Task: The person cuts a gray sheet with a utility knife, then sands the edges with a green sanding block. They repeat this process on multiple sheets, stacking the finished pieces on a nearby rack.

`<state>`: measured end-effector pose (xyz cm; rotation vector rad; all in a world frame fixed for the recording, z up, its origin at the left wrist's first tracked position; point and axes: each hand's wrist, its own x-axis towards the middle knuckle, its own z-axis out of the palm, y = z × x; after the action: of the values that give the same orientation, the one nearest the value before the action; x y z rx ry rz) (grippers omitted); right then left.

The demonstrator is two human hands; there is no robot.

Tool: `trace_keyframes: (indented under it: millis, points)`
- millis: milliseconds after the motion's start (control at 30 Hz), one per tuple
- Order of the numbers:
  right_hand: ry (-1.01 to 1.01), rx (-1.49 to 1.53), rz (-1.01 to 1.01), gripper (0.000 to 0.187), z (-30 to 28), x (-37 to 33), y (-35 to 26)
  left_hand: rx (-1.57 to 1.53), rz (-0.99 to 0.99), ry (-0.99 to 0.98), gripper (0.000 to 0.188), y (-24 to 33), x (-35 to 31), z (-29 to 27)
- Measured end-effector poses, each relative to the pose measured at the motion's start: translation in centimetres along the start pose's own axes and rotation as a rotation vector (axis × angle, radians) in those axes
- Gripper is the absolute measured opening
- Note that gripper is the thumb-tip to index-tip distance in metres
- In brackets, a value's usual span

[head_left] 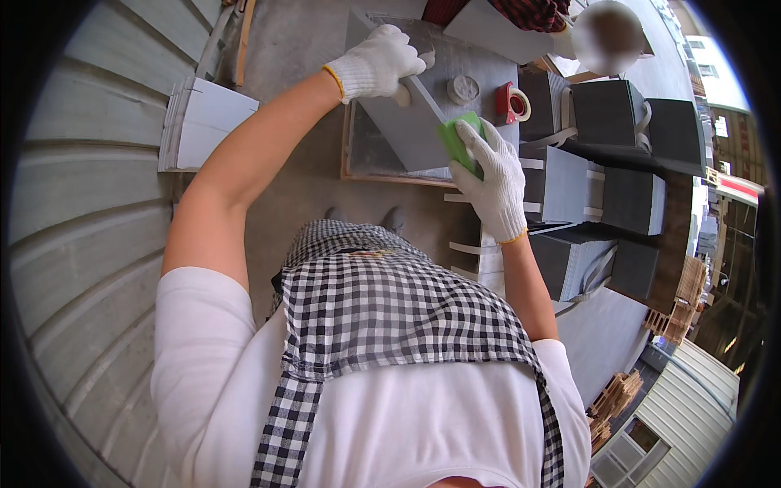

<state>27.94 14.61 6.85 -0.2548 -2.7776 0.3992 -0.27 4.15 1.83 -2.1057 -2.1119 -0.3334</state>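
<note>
A flat grey panel (404, 122) stands tilted on its edge over the work table (378, 168). My left hand (376, 67), in a white knitted glove, grips its upper part, with the fingers curled over the edge. In my right hand (495, 183), gloved the same way, is a green sponge-like block (460, 145). The block is against or very near the panel's right-hand edge; whether they touch is hard to tell. Just beyond it on the table are a small round clear dish (463, 89) and a red tape dispenser (511, 103).
Several stacks of dark grey panels (606, 114), bound with pale straps, stand on the right. A stack of white boards (207, 122) is by the corrugated wall (89, 179) on the left. Across the table a co-worker in a checked sleeve (533, 12) handles another grey panel (492, 32).
</note>
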Motion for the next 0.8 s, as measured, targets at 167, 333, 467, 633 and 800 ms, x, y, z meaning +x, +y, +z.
trace_keyframes:
  millis: [167,333,467,633,800]
  points:
    - [0.045,0.111,0.250,0.052,1.0,-0.7,5.9,-0.044,0.011,0.047,0.045,-0.4,-0.1,0.0]
    - [0.042,0.070,0.107,0.052,-1.0,0.4,-1.3,-0.038,0.009,0.005,0.047,-0.1,-0.2,0.0]
    - [0.115,0.072,0.184,0.054,0.7,0.1,1.5,-0.032,0.003,-0.013,0.048,0.5,0.2,-0.5]
    - [0.082,0.292,0.465,0.056,1.3,-2.8,6.4,-0.080,0.006,0.021,0.046,0.2,-0.2,-0.5]
    - [0.089,0.787,0.768,0.062,1.3,-4.7,2.7,-0.009,-0.005,-0.044,0.046,0.4,0.0,-1.1]
